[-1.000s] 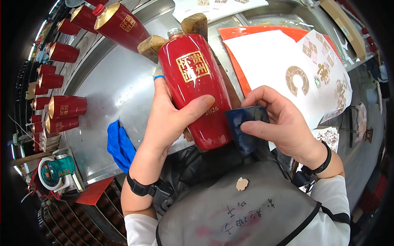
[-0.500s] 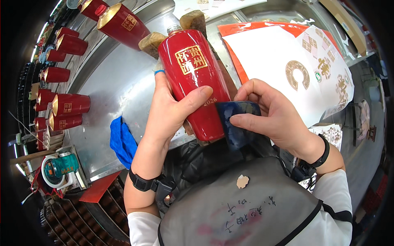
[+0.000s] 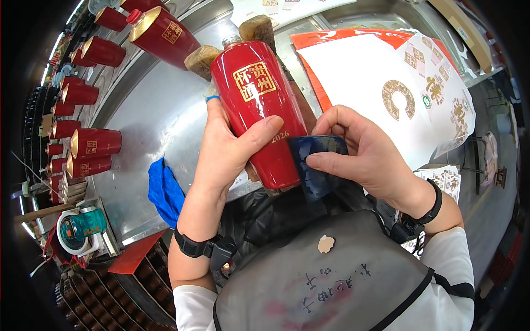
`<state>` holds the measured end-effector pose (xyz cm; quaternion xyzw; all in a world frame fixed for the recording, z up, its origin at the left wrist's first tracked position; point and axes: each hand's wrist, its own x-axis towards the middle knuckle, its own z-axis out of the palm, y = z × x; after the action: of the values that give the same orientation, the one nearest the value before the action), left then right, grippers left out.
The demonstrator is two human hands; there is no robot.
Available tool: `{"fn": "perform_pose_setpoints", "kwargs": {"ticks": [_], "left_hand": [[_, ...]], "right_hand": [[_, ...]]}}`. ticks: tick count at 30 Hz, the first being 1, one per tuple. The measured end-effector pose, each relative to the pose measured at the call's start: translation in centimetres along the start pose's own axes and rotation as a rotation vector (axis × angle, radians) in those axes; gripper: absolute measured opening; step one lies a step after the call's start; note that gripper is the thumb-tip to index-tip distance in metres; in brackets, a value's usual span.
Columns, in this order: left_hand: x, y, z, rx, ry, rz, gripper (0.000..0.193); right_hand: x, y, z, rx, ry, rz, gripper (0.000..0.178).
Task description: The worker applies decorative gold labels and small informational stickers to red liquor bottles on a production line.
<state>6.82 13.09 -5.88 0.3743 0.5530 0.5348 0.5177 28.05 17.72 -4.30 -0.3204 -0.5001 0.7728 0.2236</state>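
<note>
A glossy red bottle [image 3: 255,124] with gold lettering lies tilted in front of me, its clear glass neck pointing away between two worn, brownish support blocks. My left hand [image 3: 234,143] wraps around its left side, thumb pressed across the front; a blue band circles one finger. Between the thumb and fingers of my right hand [image 3: 353,151] is a dark blue, worn flat scraper [image 3: 317,165]. The scraper's left edge meets the bottle's lower right side, beside small gold printing. The ends of some right fingers are partly hidden behind the scraper.
White decal sheets [image 3: 359,94] with gold prints lie on orange-red sheeting at right. A blue cloth [image 3: 164,187] rests on the metal table [image 3: 149,121]. Red bottles [image 3: 96,142] line the left side; a larger one [image 3: 165,36] leans behind. A tape dispenser [image 3: 83,229] stands at lower left.
Several red bottles in the far-left row have shifted away from me, and another shows at the upper left. My hands, the bottle and the scraper have barely moved.
</note>
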Motion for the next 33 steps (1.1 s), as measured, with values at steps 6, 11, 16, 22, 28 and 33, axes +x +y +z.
{"fn": "perform_pose_setpoints", "kwargs": {"ticks": [6, 11, 16, 22, 28, 33], "left_hand": [[0.18, 0.16, 0.03, -0.056, 0.005, 0.000, 0.065], [-0.02, 0.02, 0.00, 0.012, 0.000, -0.005, 0.061], [0.03, -0.03, -0.02, 0.010, -0.003, 0.016, 0.061], [0.03, -0.14, -0.10, 0.010, -0.004, 0.009, 0.062], [-0.26, 0.02, -0.06, 0.003, 0.010, 0.010, 0.062], [-0.28, 0.09, 0.01, 0.028, 0.020, -0.002, 0.063]], "right_hand": [[-0.01, -0.06, 0.01, -0.023, 0.000, -0.002, 0.028], [-0.02, -0.09, 0.05, -0.035, 0.001, -0.010, 0.028], [0.06, -0.07, 0.11, -0.022, 0.003, 0.000, 0.028], [0.04, -0.06, 0.08, -0.032, 0.007, -0.009, 0.027], [-0.06, -0.15, 0.29, -0.029, 0.011, 0.014, 0.028], [-0.04, 0.02, 0.16, -0.022, 0.005, 0.019, 0.029]]}}
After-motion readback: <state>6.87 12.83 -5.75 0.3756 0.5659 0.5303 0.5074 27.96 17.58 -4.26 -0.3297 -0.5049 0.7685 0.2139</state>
